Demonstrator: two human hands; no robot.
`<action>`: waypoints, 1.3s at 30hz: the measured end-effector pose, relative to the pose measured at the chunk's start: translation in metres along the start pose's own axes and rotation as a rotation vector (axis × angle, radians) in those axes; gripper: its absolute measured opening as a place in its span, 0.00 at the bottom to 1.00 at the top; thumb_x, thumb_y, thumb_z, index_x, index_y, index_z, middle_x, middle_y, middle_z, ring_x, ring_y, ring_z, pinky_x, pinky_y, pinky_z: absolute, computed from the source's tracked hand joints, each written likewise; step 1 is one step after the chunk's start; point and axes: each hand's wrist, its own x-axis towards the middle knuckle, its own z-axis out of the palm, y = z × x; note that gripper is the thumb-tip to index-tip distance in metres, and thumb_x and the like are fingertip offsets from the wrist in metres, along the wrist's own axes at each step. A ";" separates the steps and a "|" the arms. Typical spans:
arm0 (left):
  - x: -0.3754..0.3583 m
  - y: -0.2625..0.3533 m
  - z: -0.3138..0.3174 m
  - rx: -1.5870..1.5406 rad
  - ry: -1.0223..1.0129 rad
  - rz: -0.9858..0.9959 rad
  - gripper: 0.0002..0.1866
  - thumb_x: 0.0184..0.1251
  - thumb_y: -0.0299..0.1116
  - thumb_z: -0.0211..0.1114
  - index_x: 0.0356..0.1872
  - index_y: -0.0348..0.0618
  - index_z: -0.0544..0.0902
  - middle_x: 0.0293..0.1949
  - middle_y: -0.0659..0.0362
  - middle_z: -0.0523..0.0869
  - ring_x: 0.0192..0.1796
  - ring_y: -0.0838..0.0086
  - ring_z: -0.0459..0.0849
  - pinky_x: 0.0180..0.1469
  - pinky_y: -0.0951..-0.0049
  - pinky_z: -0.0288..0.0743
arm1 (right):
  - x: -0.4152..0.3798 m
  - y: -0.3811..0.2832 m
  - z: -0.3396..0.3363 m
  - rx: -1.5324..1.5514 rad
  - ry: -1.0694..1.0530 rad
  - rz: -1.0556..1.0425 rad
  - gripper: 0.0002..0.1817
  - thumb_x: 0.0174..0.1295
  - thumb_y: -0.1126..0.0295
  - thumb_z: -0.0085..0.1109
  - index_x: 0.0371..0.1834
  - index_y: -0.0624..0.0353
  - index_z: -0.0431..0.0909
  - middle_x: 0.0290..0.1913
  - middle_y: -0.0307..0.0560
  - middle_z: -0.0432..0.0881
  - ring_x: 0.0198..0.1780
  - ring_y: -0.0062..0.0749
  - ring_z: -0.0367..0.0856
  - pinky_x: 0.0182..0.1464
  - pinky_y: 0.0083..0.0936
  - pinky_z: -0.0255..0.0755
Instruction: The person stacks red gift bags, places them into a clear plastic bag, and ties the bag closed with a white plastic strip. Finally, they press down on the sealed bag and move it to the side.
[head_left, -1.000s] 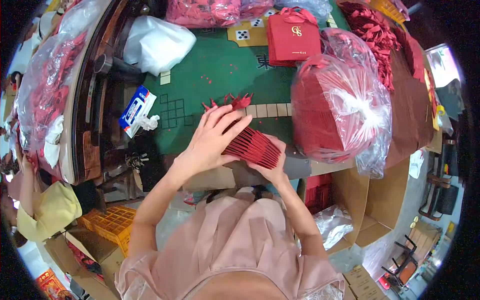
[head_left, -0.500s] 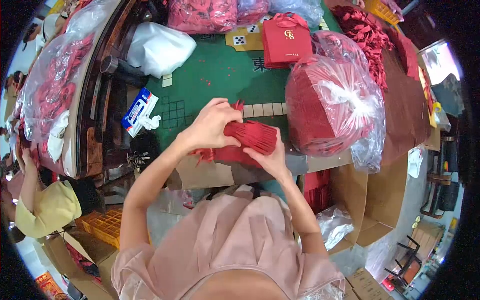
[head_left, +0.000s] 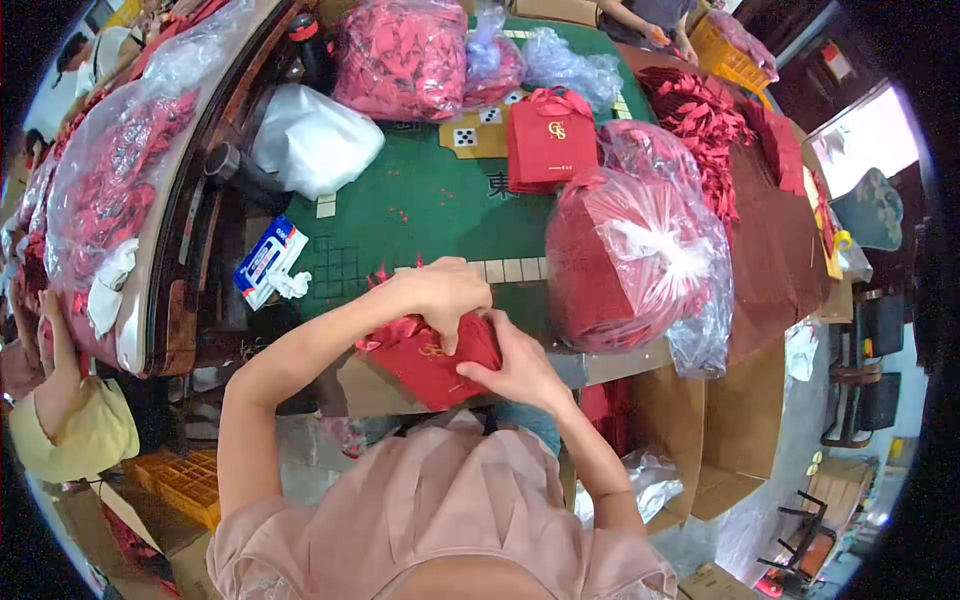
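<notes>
One blue-and-white tissue packet lies left of the frame's centre. Lower centre, a stack of red paper bags with gold lettering sits under the left hand, fingers bent onto it; I can't tell whether they pinch. The right hand clasps the stack's right side, thumb across its face.

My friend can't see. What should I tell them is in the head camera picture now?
A person's right hand grips a bundle of red bags at the edge of a green table, and the left hand touches them. A full clear plastic bag sits to their right.
</notes>
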 end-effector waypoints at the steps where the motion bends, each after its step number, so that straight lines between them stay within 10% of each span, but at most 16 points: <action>1: 0.001 0.002 -0.003 0.022 -0.035 -0.030 0.28 0.28 0.46 0.81 0.34 0.42 0.84 0.30 0.52 0.86 0.40 0.55 0.84 0.45 0.58 0.71 | 0.001 0.005 0.007 -0.011 0.045 -0.007 0.32 0.53 0.57 0.70 0.56 0.61 0.66 0.49 0.63 0.79 0.51 0.57 0.80 0.52 0.41 0.74; 6: -0.005 0.006 0.001 0.048 0.019 -0.111 0.33 0.30 0.43 0.81 0.44 0.44 0.81 0.41 0.52 0.83 0.49 0.57 0.80 0.54 0.58 0.68 | 0.003 0.011 0.014 0.042 0.172 -0.029 0.29 0.53 0.60 0.68 0.54 0.60 0.67 0.45 0.62 0.81 0.47 0.58 0.81 0.49 0.44 0.75; 11: -0.049 0.046 0.006 0.097 0.718 -0.128 0.39 0.38 0.38 0.79 0.57 0.44 0.74 0.57 0.51 0.76 0.65 0.55 0.71 0.69 0.55 0.59 | 0.003 0.020 0.014 0.117 0.181 0.073 0.29 0.53 0.61 0.69 0.55 0.61 0.69 0.46 0.60 0.83 0.48 0.52 0.83 0.51 0.38 0.75; 16: -0.089 0.061 0.070 -0.374 1.122 -0.325 0.14 0.44 0.29 0.76 0.32 0.41 0.80 0.36 0.56 0.82 0.39 0.65 0.81 0.44 0.69 0.75 | 0.003 0.031 0.011 0.279 0.225 0.127 0.32 0.53 0.57 0.69 0.56 0.59 0.67 0.46 0.62 0.82 0.50 0.54 0.82 0.52 0.40 0.74; 20: -0.090 0.045 0.166 -0.709 1.326 -0.682 0.14 0.50 0.30 0.74 0.30 0.39 0.75 0.31 0.58 0.79 0.33 0.76 0.77 0.34 0.74 0.71 | 0.010 0.032 0.008 0.541 0.230 0.005 0.25 0.57 0.66 0.69 0.53 0.62 0.68 0.46 0.46 0.80 0.49 0.24 0.77 0.54 0.25 0.71; 24: -0.076 0.048 0.140 -1.505 1.205 -0.515 0.34 0.59 0.45 0.72 0.62 0.38 0.70 0.53 0.58 0.81 0.56 0.74 0.78 0.59 0.71 0.72 | 0.018 0.022 0.007 0.700 0.180 0.043 0.25 0.57 0.66 0.69 0.53 0.64 0.69 0.47 0.47 0.79 0.49 0.26 0.77 0.54 0.26 0.71; 33: -0.033 0.000 0.127 -2.019 0.924 -0.431 0.35 0.60 0.51 0.71 0.63 0.41 0.72 0.57 0.57 0.80 0.58 0.71 0.79 0.61 0.66 0.72 | 0.023 0.054 0.011 0.708 0.174 0.097 0.27 0.63 0.66 0.64 0.59 0.64 0.62 0.54 0.51 0.76 0.56 0.30 0.75 0.59 0.28 0.69; 39: 0.000 0.002 0.128 -1.887 1.259 -0.583 0.33 0.67 0.51 0.65 0.64 0.41 0.68 0.58 0.55 0.78 0.58 0.70 0.78 0.59 0.66 0.74 | 0.031 0.056 0.014 0.666 0.132 0.093 0.31 0.65 0.66 0.61 0.66 0.65 0.57 0.60 0.49 0.71 0.60 0.29 0.70 0.64 0.26 0.64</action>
